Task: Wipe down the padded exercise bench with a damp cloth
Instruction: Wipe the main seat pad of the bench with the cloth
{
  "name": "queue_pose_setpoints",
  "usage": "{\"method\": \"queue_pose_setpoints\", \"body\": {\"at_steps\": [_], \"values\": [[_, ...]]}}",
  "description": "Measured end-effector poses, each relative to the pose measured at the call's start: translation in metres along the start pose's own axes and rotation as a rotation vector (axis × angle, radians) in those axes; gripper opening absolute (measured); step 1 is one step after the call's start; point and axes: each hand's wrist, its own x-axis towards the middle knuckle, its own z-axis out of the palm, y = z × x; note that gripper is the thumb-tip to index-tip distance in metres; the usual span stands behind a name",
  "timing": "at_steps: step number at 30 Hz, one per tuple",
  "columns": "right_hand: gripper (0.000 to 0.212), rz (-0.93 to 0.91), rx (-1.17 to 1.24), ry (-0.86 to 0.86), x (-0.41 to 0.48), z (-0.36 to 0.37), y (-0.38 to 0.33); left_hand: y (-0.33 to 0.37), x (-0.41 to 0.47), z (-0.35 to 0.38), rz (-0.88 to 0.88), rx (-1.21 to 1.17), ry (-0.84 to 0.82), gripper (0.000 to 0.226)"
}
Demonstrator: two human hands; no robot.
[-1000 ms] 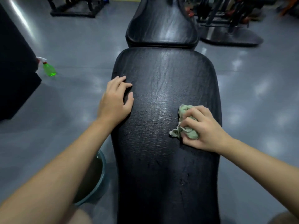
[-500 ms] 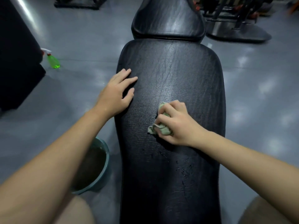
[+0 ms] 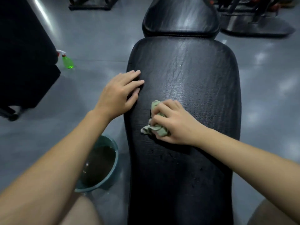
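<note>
Head view: right grip point(image 3: 175, 122) clutches crumpled green cloth point(image 3: 155, 128) on black padded counter point(image 3: 186, 70) running lengthwise ahead; flat left grip point(image 3: 119, 93) braces its left edge.

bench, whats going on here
A person is wiping the black padded bench with a bunched green cloth, gripped in the right hand near the pad's middle. The left hand rests flat on the bench's left edge. Water drops sit on the nearer part. A basin of water stands on the floor to the left.
</note>
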Motion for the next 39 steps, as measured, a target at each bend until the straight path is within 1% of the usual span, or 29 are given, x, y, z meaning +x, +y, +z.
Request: {"method": "queue_pose_setpoints", "body": {"at_steps": [2, 5, 8, 11, 14, 16, 18, 21, 26, 29, 32, 35, 37, 39], "values": [[0.025, 0.054, -0.045, 0.003, -0.037, -0.017, 0.018, 0.019, 0.012, 0.013, 0.071, -0.024, 0.028, 0.029], [0.023, 0.156, -0.085, 0.019, -0.087, -0.041, 0.037, 0.042, 0.025, 0.028, 0.14, -0.057, -0.032, 0.034], [0.022, 0.209, -0.102, 0.032, -0.122, -0.056, 0.047, 0.041, 0.034, 0.034, 0.121, -0.062, -0.056, 0.036], [0.022, 0.202, -0.123, 0.041, -0.135, -0.059, 0.052, 0.037, 0.037, 0.035, 0.122, -0.04, -0.054, 0.035], [0.024, 0.185, -0.172, 0.078, -0.125, -0.053, 0.051, 0.034, 0.032, 0.03, 0.137, -0.046, -0.082, 0.035], [0.026, 0.18, -0.177, 0.086, -0.11, -0.047, 0.045, 0.03, 0.028, 0.024, 0.113, -0.039, -0.084, 0.035], [0.025, 0.146, -0.154, 0.072, -0.089, -0.039, 0.034, 0.025, 0.026, 0.017, 0.056, -0.028, -0.064, 0.037], [0.026, 0.086, -0.115, 0.07, -0.048, -0.02, 0.009, 0.017, 0.021, 0.009, -0.022, -0.013, -0.076, 0.044], [0.031, 0.011, -0.1, 0.01, 0.021, 0.014, -0.034, 0.017, 0.013, 0.016, -0.049, 0.061, -0.136, 0.048], [0.033, -0.007, -0.114, -0.002, 0.044, 0.027, -0.047, 0.015, 0.013, 0.015, -0.072, 0.019, -0.154, 0.048], [0.032, -0.017, -0.091, -0.004, 0.039, 0.026, -0.044, 0.014, 0.014, 0.015, -0.066, -0.013, -0.15, 0.047], [0.03, -0.052, -0.024, -0.011, 0.008, 0.011, -0.027, 0.019, 0.017, 0.017, -0.042, 0.057, -0.109, 0.049], [0.028, -0.053, -0.006, -0.021, -0.024, -0.003, -0.012, 0.028, 0.024, 0.019, 0.026, 0.078, -0.105, 0.048], [0.025, -0.008, -0.011, -0.012, -0.057, -0.018, 0.004, 0.044, 0.03, 0.025, 0.117, 0.054, -0.119, 0.045]]}}
